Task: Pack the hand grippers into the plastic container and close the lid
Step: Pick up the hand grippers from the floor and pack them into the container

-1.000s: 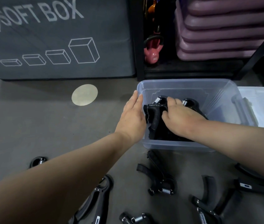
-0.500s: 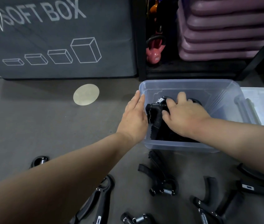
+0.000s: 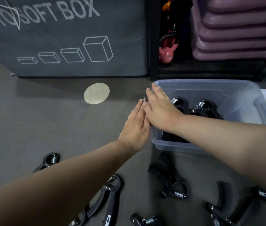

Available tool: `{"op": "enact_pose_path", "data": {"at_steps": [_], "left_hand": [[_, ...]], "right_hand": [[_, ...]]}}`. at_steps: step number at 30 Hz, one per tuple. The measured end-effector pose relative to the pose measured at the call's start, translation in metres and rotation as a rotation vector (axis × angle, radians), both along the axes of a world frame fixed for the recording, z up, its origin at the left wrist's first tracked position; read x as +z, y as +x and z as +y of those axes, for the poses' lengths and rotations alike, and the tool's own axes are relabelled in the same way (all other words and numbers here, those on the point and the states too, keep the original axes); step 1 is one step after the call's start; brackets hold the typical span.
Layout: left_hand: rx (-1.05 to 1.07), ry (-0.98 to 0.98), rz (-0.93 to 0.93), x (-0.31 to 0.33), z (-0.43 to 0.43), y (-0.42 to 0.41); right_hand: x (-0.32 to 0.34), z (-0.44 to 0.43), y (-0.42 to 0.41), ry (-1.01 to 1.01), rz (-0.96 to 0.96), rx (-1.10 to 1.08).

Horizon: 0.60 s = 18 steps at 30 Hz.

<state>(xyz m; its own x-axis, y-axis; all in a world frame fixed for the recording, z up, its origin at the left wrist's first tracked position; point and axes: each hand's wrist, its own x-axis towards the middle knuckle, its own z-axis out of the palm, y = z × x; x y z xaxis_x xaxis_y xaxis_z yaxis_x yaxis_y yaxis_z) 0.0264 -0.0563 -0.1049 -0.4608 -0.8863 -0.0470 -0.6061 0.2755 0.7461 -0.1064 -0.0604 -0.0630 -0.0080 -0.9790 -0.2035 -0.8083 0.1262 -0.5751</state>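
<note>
Packing step: left hand (image 3: pixel 135 126) and right hand (image 3: pixel 160 110) flat, empty, at plastic container (image 3: pixel 174 146) left wall; next move probably means grabbing loose hand grippers (image 3: pixel 169 175) off near floor (image 3: pixel 47 119).

One wide-angle view, from a camera worn on the person's head, faces forward and steeply down at the floor. The container (image 3: pixel 210 88) lies just right of centre, close, within arm's reach. Nearer than the container, loose grippers (image 3: pixel 173 181) line the bottom edge. Beyond it, a soft box (image 3: pixel 73 38) and rack (image 3: pixel 153 46) reach the top edge.
</note>
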Motion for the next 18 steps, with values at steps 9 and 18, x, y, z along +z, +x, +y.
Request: {"op": "enact_pose_path", "data": {"at_steps": [9,18], "left_hand": [[0.09,0.043,-0.101,-0.01,0.01,0.039],[0.178,0.085,-0.417,-0.04,0.018,0.129]], "right_hand": [[-0.005,-0.005,0.033,0.076,0.252,-0.121],[-0.003,-0.008,0.041,0.089,0.307,-0.131]]}}
